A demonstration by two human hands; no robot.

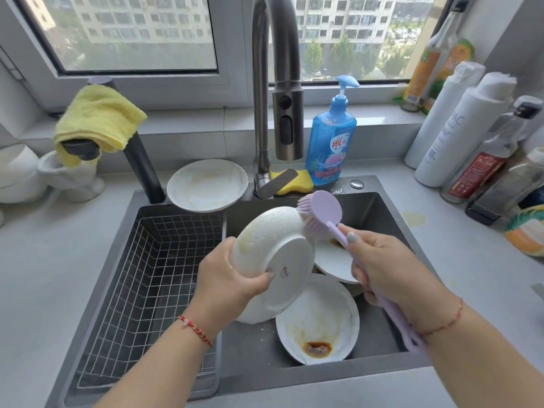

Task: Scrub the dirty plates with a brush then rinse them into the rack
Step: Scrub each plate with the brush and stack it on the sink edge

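The left hand (226,278) is gripping a white plate (273,254) by its near-left edge, with the fingers curled round the rim and the thumb lying on the underside, and it is holding the plate tilted above the dark sink (379,210), with the bottom turned toward the camera. The right hand (385,269) is closing its fingers round the long handle of a lilac dish brush (321,210), and the bristles are touching the far right rim of the held plate. Under these, two more dirty plates are lying in the sink: a near plate with brown sauce (318,319), and another plate (332,260) partly hidden behind the right hand. A fourth plate with yellowish smears (207,184) is sitting on the far edge of the sink, left of the faucet (276,83). The wire rack (153,278) is filling the left basin. A blue soap bottle (331,136) and a yellow sponge (294,184) are standing just right of the faucet, and a yellow cloth (97,119) is hanging on the far left.
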